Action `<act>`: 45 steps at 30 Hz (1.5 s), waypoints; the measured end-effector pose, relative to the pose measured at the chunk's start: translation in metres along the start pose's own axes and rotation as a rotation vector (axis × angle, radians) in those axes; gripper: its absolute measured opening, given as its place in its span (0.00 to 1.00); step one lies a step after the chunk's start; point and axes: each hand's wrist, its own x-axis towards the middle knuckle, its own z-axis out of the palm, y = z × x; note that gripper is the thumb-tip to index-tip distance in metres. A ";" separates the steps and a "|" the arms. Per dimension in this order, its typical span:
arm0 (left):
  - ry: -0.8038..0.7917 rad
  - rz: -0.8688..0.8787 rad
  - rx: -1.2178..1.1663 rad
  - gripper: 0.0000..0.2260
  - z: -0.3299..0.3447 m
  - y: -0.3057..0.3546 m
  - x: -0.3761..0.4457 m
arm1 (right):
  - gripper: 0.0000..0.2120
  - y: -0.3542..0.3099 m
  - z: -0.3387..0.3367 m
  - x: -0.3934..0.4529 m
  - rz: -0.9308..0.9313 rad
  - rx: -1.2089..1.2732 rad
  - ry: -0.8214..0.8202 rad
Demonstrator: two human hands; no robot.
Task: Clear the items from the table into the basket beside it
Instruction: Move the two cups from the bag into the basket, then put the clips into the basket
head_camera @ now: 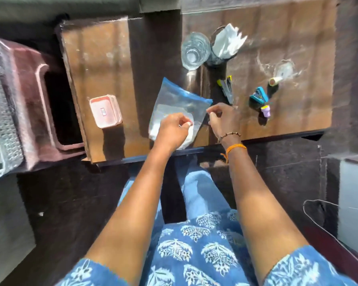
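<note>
From the head camera, looking straight down, a brown wooden table (pixel 103 58) carries a scatter of small things, and a dark reddish plastic basket (pixel 29 96) stands just beside its left edge.

At the near edge, about midway along, lies a clear zip bag (pixel 177 101) with a blue strip along its top and something white inside. The left hand (pixel 173 130) rests on the bag's lower part, fingers curled and pinched on the plastic. The right hand (pixel 223 118) is at the bag's right corner, thumb and forefinger nipped together beside the blue strip; whether they actually grip the bag I cannot tell.

Toward the near left corner sits a pink lidded box (pixel 105 111), apart from the bag. Toward the far edge stand a drinking glass (pixel 194 50) and, touching it on the right, a dark mesh cup (pixel 219 56) stuffed with white tissue (pixel 227 41). Right of the bag lie dark pens (pixel 226 87) with yellow marks, then a teal stapler (pixel 258 98), with a small purple piece (pixel 266 111) just beside it on the near side. A short stick with a round end (pixel 275 81) lies nearer the right edge.
</note>
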 end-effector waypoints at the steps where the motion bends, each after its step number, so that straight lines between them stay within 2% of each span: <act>1: -0.032 -0.007 0.030 0.08 0.012 0.008 0.006 | 0.10 0.011 -0.008 0.007 0.012 0.003 0.010; 7: -0.214 0.007 0.145 0.16 0.065 0.053 0.045 | 0.11 0.068 -0.042 0.057 0.061 -0.056 0.126; 11: -0.252 0.052 0.274 0.21 0.097 0.068 0.077 | 0.19 0.093 -0.050 0.088 0.028 -0.192 0.119; 14: -0.356 -0.025 0.352 0.27 0.121 0.076 0.105 | 0.25 0.109 -0.046 0.111 -0.031 -0.258 0.143; 17: -0.431 -0.079 0.470 0.31 0.144 0.083 0.129 | 0.25 0.122 -0.046 0.132 -0.053 -0.333 0.149; 19: -0.365 -0.078 0.612 0.30 0.155 0.086 0.142 | 0.24 0.127 -0.047 0.144 -0.033 -0.391 0.088; 21: -0.276 -0.039 0.705 0.20 0.160 0.087 0.149 | 0.23 0.127 -0.047 0.150 -0.064 -0.416 0.072; 26: -0.119 0.018 0.642 0.09 0.159 0.080 0.155 | 0.18 0.127 -0.048 0.160 -0.177 -0.425 0.051; 34: 0.043 0.168 0.626 0.06 0.151 0.066 0.154 | 0.15 0.112 -0.046 0.150 -0.138 -0.200 0.121; 41: 0.025 0.080 0.572 0.11 0.142 0.075 0.147 | 0.15 0.107 -0.039 0.142 -0.121 -0.036 0.217; 45: 0.065 0.047 0.383 0.10 0.138 0.076 0.133 | 0.14 0.102 -0.042 0.130 -0.079 0.080 0.254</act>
